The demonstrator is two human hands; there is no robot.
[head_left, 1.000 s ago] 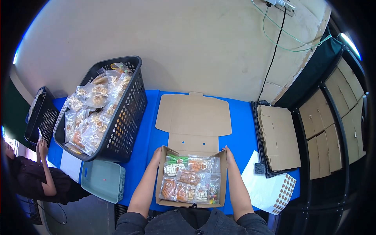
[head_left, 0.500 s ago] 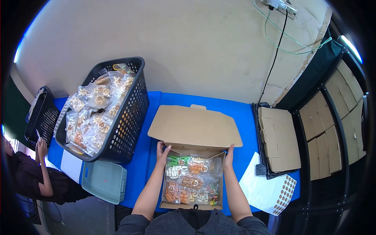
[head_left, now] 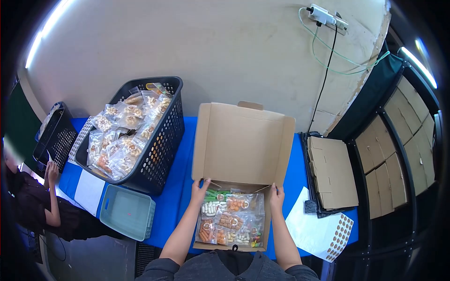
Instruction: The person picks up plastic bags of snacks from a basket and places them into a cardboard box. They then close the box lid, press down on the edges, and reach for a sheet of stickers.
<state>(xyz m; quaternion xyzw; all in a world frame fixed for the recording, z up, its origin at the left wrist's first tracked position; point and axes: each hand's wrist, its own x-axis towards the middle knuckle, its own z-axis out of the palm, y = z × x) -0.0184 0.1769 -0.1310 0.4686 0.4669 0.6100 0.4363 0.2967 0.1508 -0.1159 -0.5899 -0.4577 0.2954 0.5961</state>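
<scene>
both hands, left hand [head_left: 198, 189] and right hand [head_left: 276, 195], are gripping the rear corners of the box [head_left: 233, 216] on the blue table [head_left: 178, 154], fingers curled on the upright lid [head_left: 241, 143], which, being light, bendy cardboard, is best held by its edges.

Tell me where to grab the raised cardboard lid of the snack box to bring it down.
Grip the brown cardboard lid at its two side edges, near the top corners, coming from both sides. It stands nearly upright, hinged at the box's far wall, and the left hand and right hand sit low by that hinge.
</scene>
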